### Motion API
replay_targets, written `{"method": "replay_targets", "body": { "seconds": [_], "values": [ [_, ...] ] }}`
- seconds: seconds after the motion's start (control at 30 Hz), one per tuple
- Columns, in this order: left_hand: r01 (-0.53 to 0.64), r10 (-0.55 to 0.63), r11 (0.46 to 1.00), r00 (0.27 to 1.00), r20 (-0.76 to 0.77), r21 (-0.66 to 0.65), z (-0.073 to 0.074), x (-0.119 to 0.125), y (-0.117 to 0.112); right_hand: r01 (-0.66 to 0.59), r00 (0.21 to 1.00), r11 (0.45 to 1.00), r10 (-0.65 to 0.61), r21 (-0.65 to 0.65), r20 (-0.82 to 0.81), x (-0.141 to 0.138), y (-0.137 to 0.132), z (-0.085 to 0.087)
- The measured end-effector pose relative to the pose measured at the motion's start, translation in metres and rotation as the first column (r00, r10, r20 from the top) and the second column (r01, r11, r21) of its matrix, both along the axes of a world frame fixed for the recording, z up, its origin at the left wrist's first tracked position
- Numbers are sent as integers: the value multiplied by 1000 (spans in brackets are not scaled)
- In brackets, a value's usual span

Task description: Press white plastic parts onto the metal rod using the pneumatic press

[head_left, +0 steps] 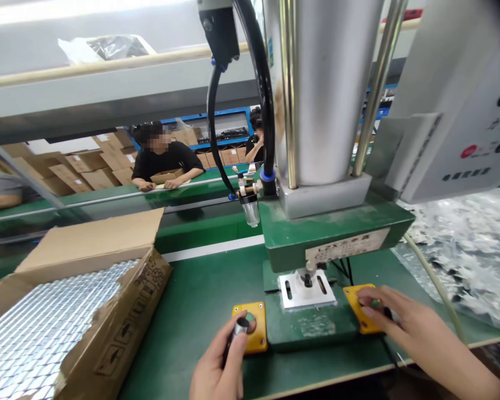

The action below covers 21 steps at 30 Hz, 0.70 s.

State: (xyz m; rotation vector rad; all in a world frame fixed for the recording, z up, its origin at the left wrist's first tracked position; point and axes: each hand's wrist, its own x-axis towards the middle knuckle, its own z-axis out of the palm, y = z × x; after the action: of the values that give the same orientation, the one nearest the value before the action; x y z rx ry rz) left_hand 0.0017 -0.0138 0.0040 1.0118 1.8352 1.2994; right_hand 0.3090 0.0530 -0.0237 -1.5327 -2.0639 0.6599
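Note:
My left hand [217, 366] is closed round a small metal cylinder [239, 328] and holds it over the green button of the left yellow button box [254, 333]. My right hand [404, 322] lies with fingers stretched flat on the right yellow button box [358, 305], covering its button. Between the two boxes stands the green pneumatic press [333, 228] with a white slotted plate [306, 290] under its ram. The big silver cylinder [329, 89] of the press rises above.
An open cardboard box [108, 311] of several shiny metal parts sits at the left. A heap of clear plastic bags [466, 250] lies at the right. Beyond the conveyor [108, 200], a seated person in black [162, 158] leans on the far table.

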Motion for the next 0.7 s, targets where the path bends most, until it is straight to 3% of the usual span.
{"method": "replay_targets", "body": {
  "seconds": [0.1, 0.2, 0.3, 0.5, 0.6, 0.7],
  "values": [
    [27, -53, 996, 940, 338, 81, 13, 17, 1, -20, 937, 965, -73, -260, -342, -18, 10, 22],
    [108, -173, 981, 861, 479, 161, 22, 32, 2, -144, 817, 919, -100, -368, -568, -35, 25, 41],
    [177, -259, 964, 796, 546, 200, 23, 42, 5, -218, 803, 923, -16, -318, -596, -52, 41, 54],
    [237, -296, 955, 713, 636, 179, 9, 49, 13, -395, 758, 897, 198, -196, -622, -90, 57, 68],
    [265, -298, 953, 713, 634, 149, 6, 49, 19, -409, 776, 873, 179, -266, -605, -96, 54, 71],
    [312, -313, 943, 726, 612, 114, 14, 54, 30, -390, 777, 842, 85, -372, -624, -84, 43, 71]
  ]
}}
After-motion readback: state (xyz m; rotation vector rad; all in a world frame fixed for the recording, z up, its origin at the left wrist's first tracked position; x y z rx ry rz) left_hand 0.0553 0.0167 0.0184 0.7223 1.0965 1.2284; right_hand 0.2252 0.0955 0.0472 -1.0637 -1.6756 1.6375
